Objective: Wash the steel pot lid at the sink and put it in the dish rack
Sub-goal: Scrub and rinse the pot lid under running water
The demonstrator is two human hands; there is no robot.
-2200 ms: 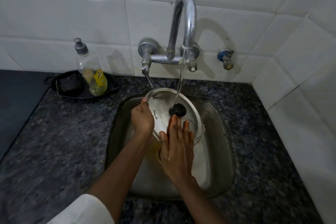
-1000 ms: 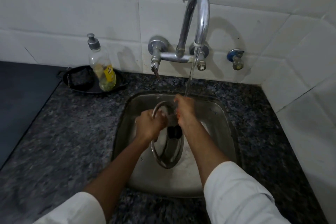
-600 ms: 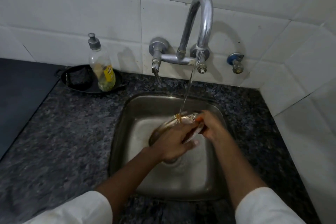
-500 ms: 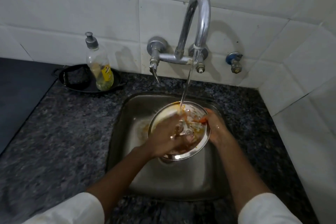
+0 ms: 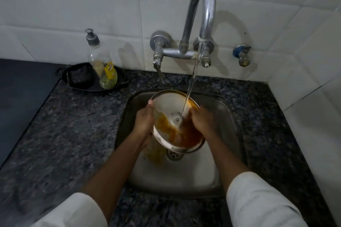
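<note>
The steel pot lid point(image 5: 167, 110) is held over the sink basin point(image 5: 227, 116), underside up and tilted toward me, smeared with orange-brown residue. My left hand point(image 5: 144, 123) grips its left rim, thumb over the edge. My right hand point(image 5: 202, 121) holds the right rim, fingers resting on the inner face. Water from the curved tap point(image 5: 203, 14) falls onto the lid near its centre. Brownish water pools at the lid's lower edge. No dish rack is in view.
A soap bottle point(image 5: 103, 64) stands in a black dish point(image 5: 81, 79) on the dark granite counter point(image 5: 64, 125), left of the sink. The drain point(image 5: 174, 155) sits below the lid. White tiled walls close the back and right. A small valve point(image 5: 242, 54) sticks out right of the tap.
The lid has been turned from knob side up to underside up. My left hand moved from the lid's inner face to its left rim, and orange residue now runs down toward the drain.
</note>
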